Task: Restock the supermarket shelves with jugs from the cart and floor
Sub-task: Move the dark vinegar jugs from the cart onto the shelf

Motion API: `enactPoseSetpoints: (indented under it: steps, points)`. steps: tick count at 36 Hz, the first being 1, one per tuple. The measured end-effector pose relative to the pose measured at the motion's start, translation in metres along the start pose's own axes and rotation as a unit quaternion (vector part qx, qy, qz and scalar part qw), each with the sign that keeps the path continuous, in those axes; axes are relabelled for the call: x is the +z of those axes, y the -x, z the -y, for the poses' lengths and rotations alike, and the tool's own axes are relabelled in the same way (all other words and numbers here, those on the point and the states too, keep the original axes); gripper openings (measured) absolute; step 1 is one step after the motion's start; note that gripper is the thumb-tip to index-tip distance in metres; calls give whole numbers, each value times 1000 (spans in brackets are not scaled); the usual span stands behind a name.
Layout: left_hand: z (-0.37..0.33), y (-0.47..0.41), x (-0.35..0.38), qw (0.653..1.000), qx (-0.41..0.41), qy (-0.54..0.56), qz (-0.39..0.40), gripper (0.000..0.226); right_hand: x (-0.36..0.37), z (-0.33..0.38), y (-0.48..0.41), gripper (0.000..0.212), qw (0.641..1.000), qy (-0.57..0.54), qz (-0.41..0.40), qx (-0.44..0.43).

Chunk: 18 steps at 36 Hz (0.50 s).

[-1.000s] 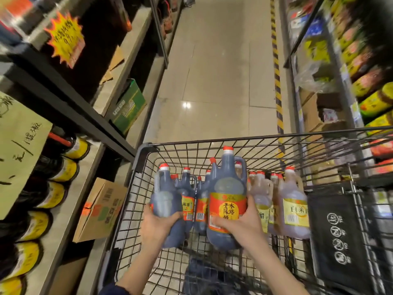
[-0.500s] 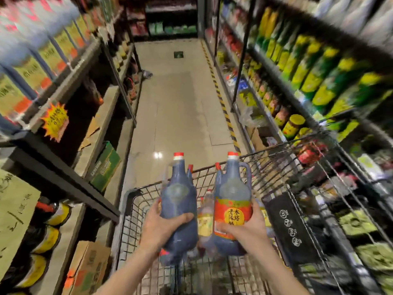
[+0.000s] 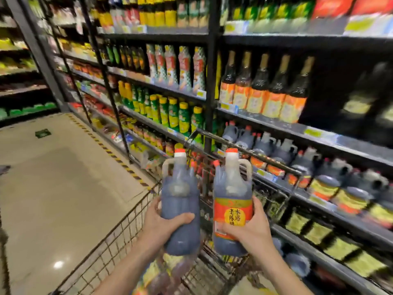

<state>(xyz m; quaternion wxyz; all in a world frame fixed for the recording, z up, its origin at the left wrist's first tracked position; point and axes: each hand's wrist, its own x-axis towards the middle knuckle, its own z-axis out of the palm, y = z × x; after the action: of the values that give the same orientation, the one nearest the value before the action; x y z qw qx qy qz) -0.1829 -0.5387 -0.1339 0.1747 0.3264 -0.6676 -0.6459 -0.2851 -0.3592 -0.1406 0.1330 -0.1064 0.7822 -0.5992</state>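
Dark bare-faced jug was gripped in left hand, labelled jug in right hand, above the cart; we judged placement on the jug shelf due next.

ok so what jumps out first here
Dead centre, the left hand grips a plain dark jug and the right hand an orange-labelled jug, both red-capped and held upright. Under them is the wire cart; right of them, a shelf row of similar jugs.
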Motion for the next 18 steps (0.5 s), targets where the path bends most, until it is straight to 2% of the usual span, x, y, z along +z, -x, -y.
enactPoseSetpoints:
  steps: [2, 4, 8, 9, 12, 15, 18]
  points:
    - [-10, 3, 20, 999, 13, -1, 41, 98, -24, 1, 6, 91, 999, -8, -44, -5]
    - [-18, 4, 42, 997, 35, 3, 70, 107, -49, 1, 12, 92, 996, -13, -90, -7]
    - [-37, 14, 92, 989, 61, -20, 137, 83, -99, 0, 28, 107, 987, -26, -156, -14]
    - [-41, 17, 104, 985, 71, -26, 152, 83, -112, 0, 32, 107, 984, -24, -174, -18]
    - [-54, 29, 142, 976, 84, -32, 197, 94, -150, -2, 48, 99, 973, -30, -229, -31]
    - [-65, 43, 182, 967, 114, -35, 226, 73, -186, -4, 65, 99, 964, -39, -260, -43]
    - [-75, 59, 222, 955, 136, -28, 261, 63, -225, -9, 80, 94, 956, -47, -286, -42]
